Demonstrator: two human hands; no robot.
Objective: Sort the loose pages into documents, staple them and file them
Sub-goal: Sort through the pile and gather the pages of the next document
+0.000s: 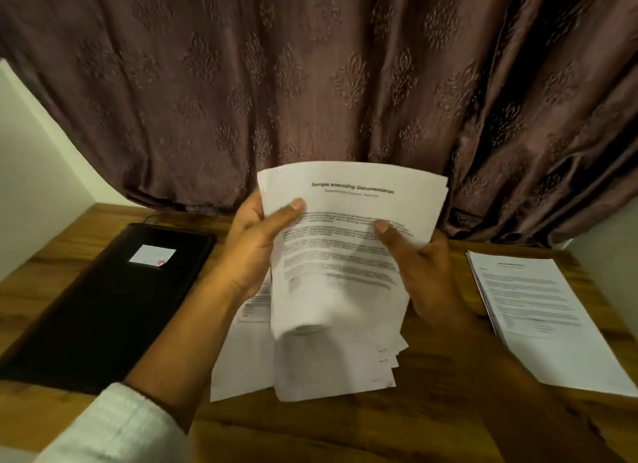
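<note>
The sheaf (345, 272) is gripped by the left hand (255, 248) and right hand (424, 272). Its uneven lower sheets (379, 369) may be dropped if the grip is loosened.

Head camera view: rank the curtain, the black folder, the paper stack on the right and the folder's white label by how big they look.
1. curtain, fills the whole upper frame
2. black folder
3. paper stack on the right, noticeably smaller than the folder
4. white label, by far the smallest
</note>
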